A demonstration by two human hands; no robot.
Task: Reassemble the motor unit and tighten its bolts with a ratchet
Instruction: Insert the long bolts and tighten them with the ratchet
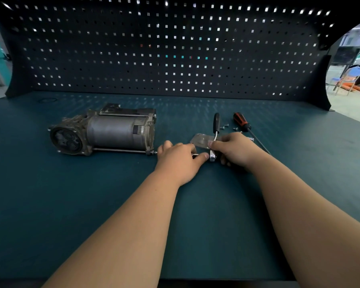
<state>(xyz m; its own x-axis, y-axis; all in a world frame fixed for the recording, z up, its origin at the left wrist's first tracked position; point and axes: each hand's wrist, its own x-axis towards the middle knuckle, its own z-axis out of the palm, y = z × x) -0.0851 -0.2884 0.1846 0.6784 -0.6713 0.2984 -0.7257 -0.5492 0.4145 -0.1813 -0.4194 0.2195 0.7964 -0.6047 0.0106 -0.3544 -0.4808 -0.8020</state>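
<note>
table (71,204): dark green top, with a perforated pegboard (175,48) standing along its back edge.

motor unit (104,132): lies on its side on the left half of the table, nearer the back edge than the front. round end cap faces the left edge, long bolts run along its lower side. neither hand touches it; the left hand is just beside its right end.

ratchet (214,140): right of table centre, black handle pointing toward the back edge, shiny head toward the front edge.

right hand (235,148): fingers curled round the ratchet shaft just above the head.

left hand (179,156): knuckles up, thumb stretched to the ratchet head, thumb and fingers pinching a slim metal piece (195,155); cannot tell what it is. the two hands are close together, meeting at the ratchet head.

metal plate (201,140): flat on the table under the ratchet shaft, partly hidden by the hands.

screwdriver (240,120): orange and black handle, behind the right hand, blade running toward the right edge.

screws (223,126): a few small ones loose between the ratchet handle and the screwdriver.
</note>
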